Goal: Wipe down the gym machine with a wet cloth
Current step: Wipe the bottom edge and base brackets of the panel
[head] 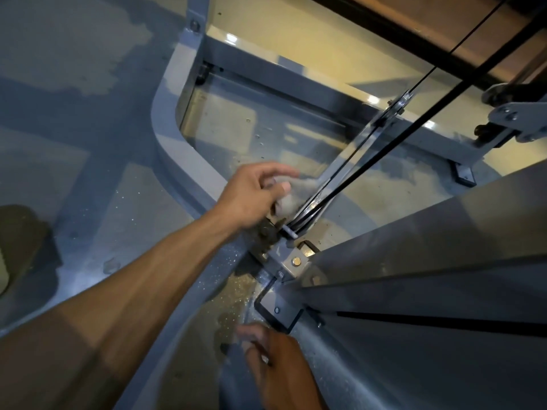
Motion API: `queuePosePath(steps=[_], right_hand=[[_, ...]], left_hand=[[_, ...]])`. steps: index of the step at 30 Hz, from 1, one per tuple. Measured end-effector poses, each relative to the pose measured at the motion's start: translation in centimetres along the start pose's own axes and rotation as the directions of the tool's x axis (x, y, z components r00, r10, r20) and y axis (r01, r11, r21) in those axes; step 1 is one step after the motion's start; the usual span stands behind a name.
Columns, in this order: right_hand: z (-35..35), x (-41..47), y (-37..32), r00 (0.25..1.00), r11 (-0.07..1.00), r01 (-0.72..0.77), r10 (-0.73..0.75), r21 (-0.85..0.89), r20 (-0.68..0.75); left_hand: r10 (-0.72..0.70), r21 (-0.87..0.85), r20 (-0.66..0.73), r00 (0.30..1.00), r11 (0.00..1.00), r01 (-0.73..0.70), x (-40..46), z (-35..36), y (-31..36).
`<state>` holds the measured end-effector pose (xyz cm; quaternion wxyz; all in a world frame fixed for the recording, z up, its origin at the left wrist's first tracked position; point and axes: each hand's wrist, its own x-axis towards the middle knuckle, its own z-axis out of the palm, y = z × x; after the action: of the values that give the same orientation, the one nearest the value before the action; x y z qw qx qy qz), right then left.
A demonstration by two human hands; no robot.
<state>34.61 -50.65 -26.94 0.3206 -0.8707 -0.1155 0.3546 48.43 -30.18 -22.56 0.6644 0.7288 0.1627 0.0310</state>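
I look down on the gym machine's grey steel base frame (183, 161). My left hand (251, 196) reaches in from the lower left and grips a pale grey cloth (291, 192), blurred, pressing it against the low end of a slanted metal bar (355, 146) where the black cables (393, 143) meet a pulley bracket (270, 232). Near the bottom edge, my right hand (278, 365), with a ring on one finger, rests its fingers on the sloping grey frame member (207, 291). It holds nothing.
Wet patches and droplets mark the grey floor (88, 84). A dark rounded object (20, 247) lies at the left edge. Broad grey panels (429, 247) of the machine fill the right side. A cross beam (296, 84) and a hinged linkage (515, 116) stand at the back.
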Motion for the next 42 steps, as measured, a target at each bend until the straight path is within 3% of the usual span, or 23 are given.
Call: queuePosePath(steps=[3, 4, 7, 8, 10, 12, 13, 15, 17, 19, 23, 26, 28, 31, 36, 42], right_hand=[[-0.3, 0.0, -0.3, 0.998, 1.0, 0.01, -0.009, 0.016, -0.057], [-0.2, -0.1, -0.6, 0.998, 1.0, 0.007, -0.006, 0.023, -0.063], [-0.4, -0.2, -1.2, 1.0, 0.995, -0.023, 0.024, 0.095, -0.006], [-0.5, -0.2, -1.4, 0.999, 0.988, -0.044, 0.045, 0.147, -0.008], [-1.0, -0.5, -1.6, 0.999, 0.988, -0.03, 0.036, 0.149, -0.038], [-1.2, -0.6, -1.4, 0.999, 0.993, -0.022, 0.027, 0.116, -0.046], [-1.3, -0.6, -1.3, 0.999, 0.994, -0.011, 0.015, 0.113, -0.034], [-1.1, -1.0, -2.0, 0.999, 0.998, 0.024, -0.022, 0.066, -0.027], [-0.7, -1.6, -1.8, 0.993, 0.998, 0.054, -0.052, 0.015, -0.102], [-0.5, -1.6, -1.6, 0.992, 0.999, 0.051, -0.048, 0.02, -0.118], [-1.1, -1.5, -2.5, 1.0, 1.0, 0.003, -0.003, -0.01, 0.017], [-1.1, -2.2, -3.0, 1.0, 1.0, -0.013, 0.012, 0.008, 0.018], [-1.3, -2.4, -3.0, 0.999, 0.999, -0.026, 0.026, 0.027, 0.019], [-1.6, -2.4, -2.6, 0.999, 0.999, -0.028, 0.028, 0.022, 0.03], [-1.3, -2.2, -2.2, 1.0, 1.0, -0.008, 0.008, 0.014, -0.009], [-2.0, -2.4, -2.5, 1.0, 0.999, -0.027, 0.027, 0.03, -0.01]], left_hand=[[0.085, 0.13, -0.221, 0.972, 0.99, -0.057, 0.5, -1.0, 0.5], [0.061, 0.162, -0.204, 0.977, 0.986, -0.027, 0.4, -0.7, 0.3], [-0.108, 0.242, 0.073, 0.991, 0.966, 0.087, -0.9, 0.2, -0.7], [-0.126, 0.197, 0.105, 0.986, 0.975, 0.104, -1.2, -0.4, -0.6], [-0.08, 0.026, 0.052, 0.995, 0.997, 0.078, -1.2, -2.5, 0.0], [0.055, 0.037, -0.077, 0.996, 0.998, -0.052, -1.4, -3.6, 0.7], [0.106, 0.049, -0.062, 0.992, 0.993, -0.103, -1.9, -3.5, 1.1], [0.158, 0.104, 0.125, 0.979, 0.98, -0.171, -3.4, -2.7, 1.7], [0.112, 0.246, 0.286, 0.952, 0.951, -0.186, -4.1, -2.8, 2.3], [0.151, 0.313, 0.261, 0.953, 0.921, -0.232, -3.6, -3.7, 3.4], [0.305, 0.124, 0.029, 0.952, 0.944, -0.306, -2.1, -2.9, 5.9], [0.326, 0.141, 0.104, 0.94, 0.93, -0.339, -1.0, -0.5, 6.2], [0.33, 0.324, 0.175, 0.928, 0.87, -0.371, -0.3, 0.4, 6.2], [0.262, 0.601, 0.28, 0.923, 0.702, -0.382, -0.6, 1.2, 6.1], [0.117, 0.759, 0.321, 0.94, 0.562, -0.329, -2.3, 1.8, 7.0], [-0.224, 0.881, 0.375, 0.9, 0.388, -0.27, -0.4, 3.0, 10.9]])
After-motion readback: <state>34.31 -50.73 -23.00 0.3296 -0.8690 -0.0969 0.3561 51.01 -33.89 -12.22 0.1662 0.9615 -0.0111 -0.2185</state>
